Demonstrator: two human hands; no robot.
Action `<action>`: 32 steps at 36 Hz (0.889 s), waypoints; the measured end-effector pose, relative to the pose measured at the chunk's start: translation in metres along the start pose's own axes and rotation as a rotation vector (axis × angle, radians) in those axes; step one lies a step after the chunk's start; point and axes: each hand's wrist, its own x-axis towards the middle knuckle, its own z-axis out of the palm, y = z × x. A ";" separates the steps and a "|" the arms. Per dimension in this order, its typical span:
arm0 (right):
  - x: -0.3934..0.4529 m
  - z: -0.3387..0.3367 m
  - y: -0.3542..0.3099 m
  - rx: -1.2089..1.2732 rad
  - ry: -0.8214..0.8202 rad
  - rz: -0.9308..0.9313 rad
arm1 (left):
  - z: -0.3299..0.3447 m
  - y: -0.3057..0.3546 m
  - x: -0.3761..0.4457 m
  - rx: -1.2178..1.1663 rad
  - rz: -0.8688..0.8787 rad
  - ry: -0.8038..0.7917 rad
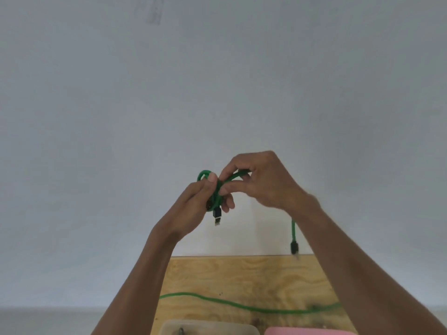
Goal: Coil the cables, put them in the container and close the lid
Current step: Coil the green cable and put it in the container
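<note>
Head view: both hands' fingers are clamping the green cable (219, 189) coil; loosening risks it springing undone.

Matt green cable (219, 189) with a black plastic plug (217, 213), above a rough-grained plywood table (254, 276).

The bottom picture edge cuts off a translucent container (208, 328) and a pink object (309, 331) at the worktop's (242, 276) near edge; what the pink object is cannot be told. The right forearm hides part of the green cable (294, 232). The second cable (217, 301) runs behind both arms.
</note>
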 end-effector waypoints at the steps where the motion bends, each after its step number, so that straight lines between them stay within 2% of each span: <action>1: 0.004 -0.005 0.001 0.071 -0.015 -0.025 | 0.002 0.002 -0.003 -0.053 -0.014 -0.018; 9: 0.026 -0.019 -0.010 0.178 -0.216 -0.124 | 0.008 0.019 -0.011 -0.240 -0.177 -0.188; 13: 0.034 -0.023 -0.008 0.260 -0.267 -0.058 | 0.010 0.019 -0.015 -0.320 -0.155 -0.193; 16: 0.034 -0.017 0.009 0.372 -0.224 0.068 | 0.013 0.019 -0.020 -0.345 -0.112 -0.193; 20: 0.018 0.005 0.030 0.552 -0.162 0.149 | 0.019 0.024 -0.023 -0.340 -0.040 -0.192; 26: -0.015 0.044 0.041 0.785 -0.034 0.194 | 0.024 0.026 -0.016 -0.320 0.058 -0.046; 29: -0.027 0.057 0.033 0.827 0.039 0.244 | 0.025 0.027 -0.009 -0.317 0.120 0.004; 32: -0.034 0.068 0.030 0.764 0.124 0.313 | 0.022 0.029 0.001 -0.348 0.145 0.007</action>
